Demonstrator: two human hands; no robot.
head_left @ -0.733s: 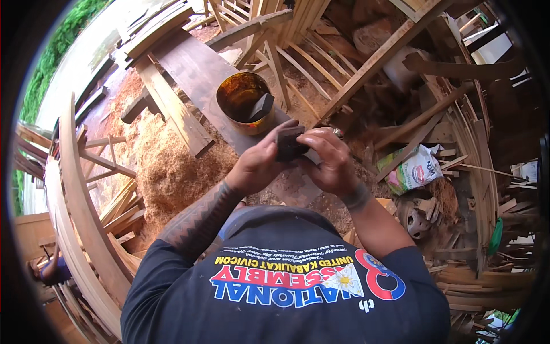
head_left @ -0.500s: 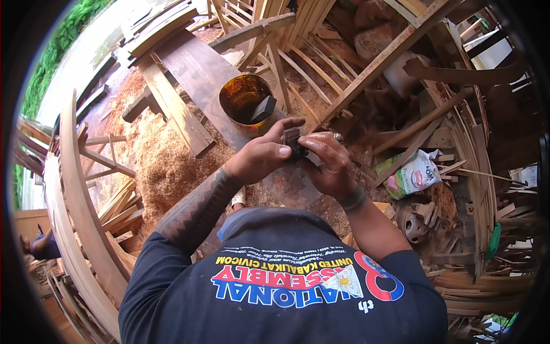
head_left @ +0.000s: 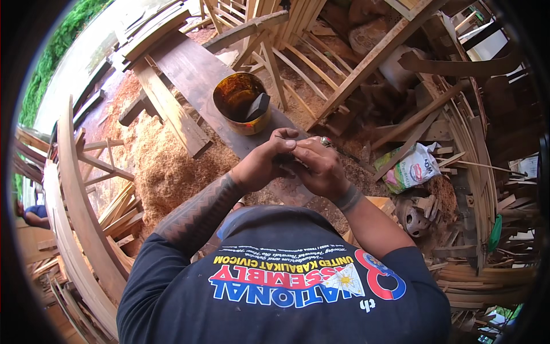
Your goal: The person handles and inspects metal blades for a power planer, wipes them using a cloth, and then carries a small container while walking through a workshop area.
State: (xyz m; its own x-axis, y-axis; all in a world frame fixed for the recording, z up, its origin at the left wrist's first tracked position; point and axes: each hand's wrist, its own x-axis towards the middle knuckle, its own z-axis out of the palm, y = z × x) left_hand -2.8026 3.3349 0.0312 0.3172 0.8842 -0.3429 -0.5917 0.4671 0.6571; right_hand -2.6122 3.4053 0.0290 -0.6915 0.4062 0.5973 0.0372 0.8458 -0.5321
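Observation:
In front of my chest, my left hand (head_left: 264, 162) and my right hand (head_left: 322, 167) meet, fingers bent and thumbs close together. Between them they hold a small dark blocky piece, now almost wholly hidden by the fingers, so its kind cannot be made out. Just beyond my left hand stands a round yellow-brown stained bucket (head_left: 247, 126), open at the top. Inside it a dark grey block (head_left: 259, 107) leans against the wall. The bucket rests on a wide wooden plank (head_left: 192, 64) that runs from far left toward me.
Sawdust (head_left: 172, 163) is heaped left of the plank. A long curved timber (head_left: 80, 189) stands at the left, with a person (head_left: 35, 212) beyond it. Wooden frame beams (head_left: 372, 69) cross the far right. A printed plastic bag (head_left: 409, 169) lies right of my hands among scrap wood.
My hands have lowered slightly toward me and drawn closer together. The dark piece that showed between my fingers is now mostly covered.

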